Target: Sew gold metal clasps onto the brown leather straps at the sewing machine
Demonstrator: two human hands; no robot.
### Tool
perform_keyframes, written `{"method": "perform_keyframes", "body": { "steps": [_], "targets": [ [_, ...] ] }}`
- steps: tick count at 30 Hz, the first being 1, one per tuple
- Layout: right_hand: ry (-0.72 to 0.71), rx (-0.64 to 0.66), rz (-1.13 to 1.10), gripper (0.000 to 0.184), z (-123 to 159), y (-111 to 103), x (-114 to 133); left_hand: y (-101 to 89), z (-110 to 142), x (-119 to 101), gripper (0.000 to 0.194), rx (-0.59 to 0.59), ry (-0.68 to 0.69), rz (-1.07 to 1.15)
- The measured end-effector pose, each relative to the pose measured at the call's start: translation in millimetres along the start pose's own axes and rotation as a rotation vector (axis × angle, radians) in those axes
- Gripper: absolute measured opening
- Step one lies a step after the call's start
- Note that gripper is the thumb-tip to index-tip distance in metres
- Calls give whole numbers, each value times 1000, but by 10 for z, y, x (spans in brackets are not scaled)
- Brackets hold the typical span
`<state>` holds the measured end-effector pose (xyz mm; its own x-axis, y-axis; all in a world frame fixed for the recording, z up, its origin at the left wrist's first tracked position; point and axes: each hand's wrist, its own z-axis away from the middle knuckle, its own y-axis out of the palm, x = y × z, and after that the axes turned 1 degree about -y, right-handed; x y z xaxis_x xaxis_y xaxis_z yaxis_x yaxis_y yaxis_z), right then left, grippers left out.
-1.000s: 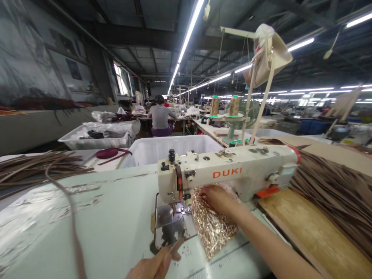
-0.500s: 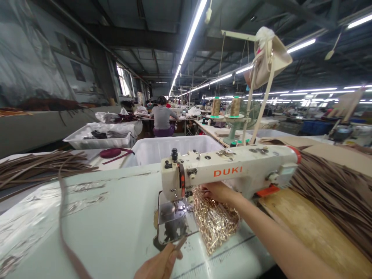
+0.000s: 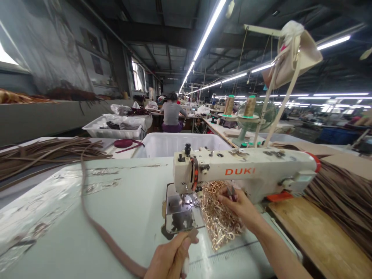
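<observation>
Left hand (image 3: 171, 254): your fingers pinch brown strap (image 3: 116, 250).
Right hand (image 3: 240, 204): fingers hold snips (image 3: 233, 195).
Hooks (image 3: 221, 224): left hand's two o'clock, right nearer.

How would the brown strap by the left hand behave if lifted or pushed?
The brown strap is probably floppy, since it curves loosely toward the left hand. It looks thin and narrow, so likely light. Its flat shape suggests sliding rather than rolling.

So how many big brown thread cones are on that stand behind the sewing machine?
2: the left cone and the right cone, standing side by side. Others could be hidden behind them.
</observation>
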<state>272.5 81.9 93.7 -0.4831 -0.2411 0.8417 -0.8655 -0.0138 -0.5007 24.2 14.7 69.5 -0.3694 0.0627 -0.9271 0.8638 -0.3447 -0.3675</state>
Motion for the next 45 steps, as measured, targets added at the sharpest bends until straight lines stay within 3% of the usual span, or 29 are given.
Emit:
{"method": "perform_keyframes", "body": {
  "steps": [3,8,15,18,21,26,29,35,38,41,45],
  "targets": [
    [143,-3,-396,33,218,248,124,13,18,-60,63,-7,-38,79],
    [102,-76,-509,32,465,606,290,16,38,-44,65,0,-39,110],
    [-88,-104,-279,16,588,797,341,-17,97,-28,50,5,-44,144],
    [-349,-127,-124,6,598,839,350,-39,113,-40,48,11,-48,132],
    [-560,-159,-34,20,609,891,349,-47,121,-47,45,2,-35,123],
    [-694,-238,137,37,690,975,245,-17,123,-2,36,-22,25,70],
    [-712,-221,178,34,749,1047,189,20,104,97,30,-38,110,-30],
    [-551,-386,10,24,859,1284,222,42,83,241,27,70,179,-93],
    [-203,-389,-259,8,884,1309,245,-13,117,157,32,57,194,-10],
    [157,-295,-661,23,872,1267,256,-93,153,50,34,74,218,12],
    [390,-158,-970,39,847,1213,311,-137,174,35,20,111,257,-81]
  ]
}}
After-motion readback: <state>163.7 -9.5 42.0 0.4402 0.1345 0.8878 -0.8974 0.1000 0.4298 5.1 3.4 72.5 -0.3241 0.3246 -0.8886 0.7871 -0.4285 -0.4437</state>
